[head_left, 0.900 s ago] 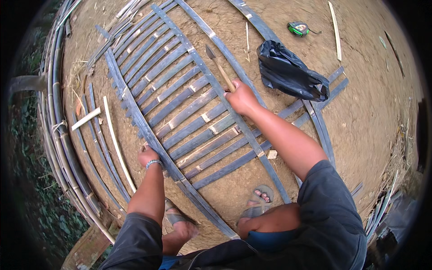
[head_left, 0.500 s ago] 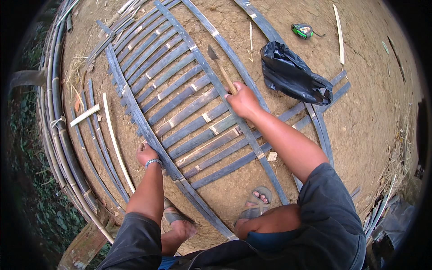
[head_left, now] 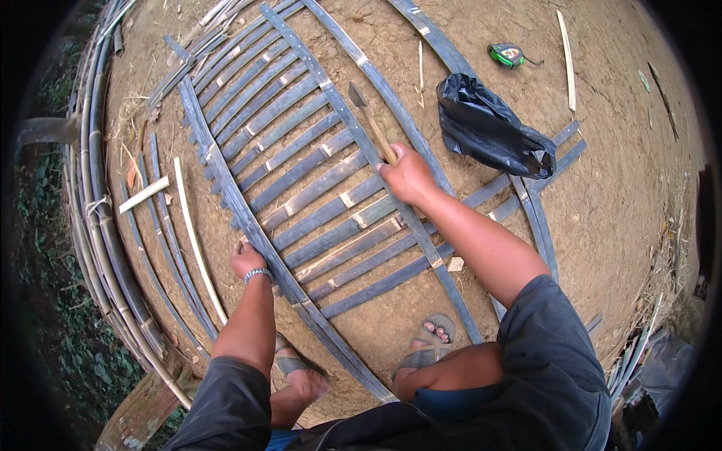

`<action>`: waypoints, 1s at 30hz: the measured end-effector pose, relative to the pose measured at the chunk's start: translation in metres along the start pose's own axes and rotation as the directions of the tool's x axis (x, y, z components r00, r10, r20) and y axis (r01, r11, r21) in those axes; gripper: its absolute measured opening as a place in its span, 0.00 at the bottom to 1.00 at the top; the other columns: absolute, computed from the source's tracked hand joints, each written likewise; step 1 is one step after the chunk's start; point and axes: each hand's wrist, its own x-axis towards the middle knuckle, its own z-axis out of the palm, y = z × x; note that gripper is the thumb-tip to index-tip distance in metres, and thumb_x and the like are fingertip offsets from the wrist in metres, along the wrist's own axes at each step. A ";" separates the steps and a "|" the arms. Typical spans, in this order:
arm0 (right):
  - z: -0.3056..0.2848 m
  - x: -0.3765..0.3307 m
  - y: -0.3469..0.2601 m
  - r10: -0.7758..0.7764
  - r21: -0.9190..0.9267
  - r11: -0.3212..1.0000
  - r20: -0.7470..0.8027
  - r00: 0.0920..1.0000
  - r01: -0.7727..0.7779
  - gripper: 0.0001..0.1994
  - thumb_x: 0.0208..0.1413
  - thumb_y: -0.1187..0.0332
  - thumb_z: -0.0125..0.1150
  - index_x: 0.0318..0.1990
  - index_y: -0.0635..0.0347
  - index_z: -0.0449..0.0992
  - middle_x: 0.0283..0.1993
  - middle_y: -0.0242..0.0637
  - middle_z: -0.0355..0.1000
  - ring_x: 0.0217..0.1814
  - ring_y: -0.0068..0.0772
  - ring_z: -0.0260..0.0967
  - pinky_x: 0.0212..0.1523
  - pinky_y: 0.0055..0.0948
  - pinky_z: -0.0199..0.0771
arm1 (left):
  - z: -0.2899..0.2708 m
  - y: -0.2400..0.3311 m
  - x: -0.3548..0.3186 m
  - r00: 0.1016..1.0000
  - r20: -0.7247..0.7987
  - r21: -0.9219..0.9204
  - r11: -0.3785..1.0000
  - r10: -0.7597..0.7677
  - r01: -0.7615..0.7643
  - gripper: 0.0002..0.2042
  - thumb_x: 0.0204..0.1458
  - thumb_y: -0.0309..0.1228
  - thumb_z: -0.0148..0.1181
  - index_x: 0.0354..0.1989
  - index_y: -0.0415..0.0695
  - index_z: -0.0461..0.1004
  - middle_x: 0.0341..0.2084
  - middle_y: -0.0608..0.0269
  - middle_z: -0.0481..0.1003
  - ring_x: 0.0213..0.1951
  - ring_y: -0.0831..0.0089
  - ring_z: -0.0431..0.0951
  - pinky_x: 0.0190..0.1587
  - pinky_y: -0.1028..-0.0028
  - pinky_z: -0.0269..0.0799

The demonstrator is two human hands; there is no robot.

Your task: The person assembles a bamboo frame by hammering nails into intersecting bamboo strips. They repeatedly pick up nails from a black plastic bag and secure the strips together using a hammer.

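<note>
A slatted frame of dark split bamboo [head_left: 331, 177] lies on the ground before me, its many cross strips joined to long side rails. In my right hand [head_left: 410, 177] is a knife [head_left: 380, 134] with a long wooden handle and a short, dark, pointed blade. That hand is closed round the handle over the frame's right rail, and the blade points away from me. My left hand [head_left: 248, 260], with a bracelet at the wrist, is closed at the outer edge of the left rail [head_left: 259, 234], where strip ends stick out. Its fingertips are partly hidden.
A black plastic bag [head_left: 489, 128] rests right of the frame, with a green and black tape measure [head_left: 505, 55] beyond it. Loose bamboo strips [head_left: 197, 240] lie at the left, near long poles [head_left: 96, 165]. My sandalled feet [head_left: 429, 338] stand at the frame's near end.
My right hand and the knife have shifted slightly toward me. The left hand stays at the left rail, and the view has moved a little.
</note>
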 end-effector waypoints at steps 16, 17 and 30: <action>0.003 0.004 0.006 0.047 0.004 0.999 -0.025 0.999 -0.046 0.18 0.57 0.63 0.68 0.53 0.59 0.78 0.44 0.52 0.81 0.48 0.50 0.80 0.51 0.42 0.76 | 0.000 -0.001 0.000 1.000 0.010 -0.018 1.000 0.016 -0.016 0.19 0.61 0.32 0.63 0.54 0.30 0.80 0.49 0.44 0.83 0.48 0.57 0.84 0.55 0.65 0.76; 0.003 0.003 0.002 0.049 0.014 0.999 -0.020 0.999 -0.049 0.18 0.57 0.63 0.68 0.53 0.59 0.78 0.44 0.52 0.81 0.48 0.50 0.80 0.51 0.42 0.76 | -0.002 -0.001 0.001 1.000 0.008 -0.022 1.000 0.015 -0.014 0.19 0.61 0.32 0.63 0.54 0.30 0.80 0.49 0.44 0.83 0.48 0.57 0.84 0.55 0.65 0.76; -0.003 -0.001 0.000 0.036 0.032 0.999 0.047 0.998 -0.037 0.25 0.59 0.63 0.66 0.61 0.65 0.73 0.55 0.59 0.77 0.59 0.61 0.75 0.61 0.47 0.73 | -0.004 0.004 -0.002 0.999 0.037 -0.065 0.998 0.000 0.003 0.19 0.61 0.31 0.63 0.55 0.30 0.79 0.47 0.46 0.84 0.45 0.63 0.84 0.52 0.67 0.77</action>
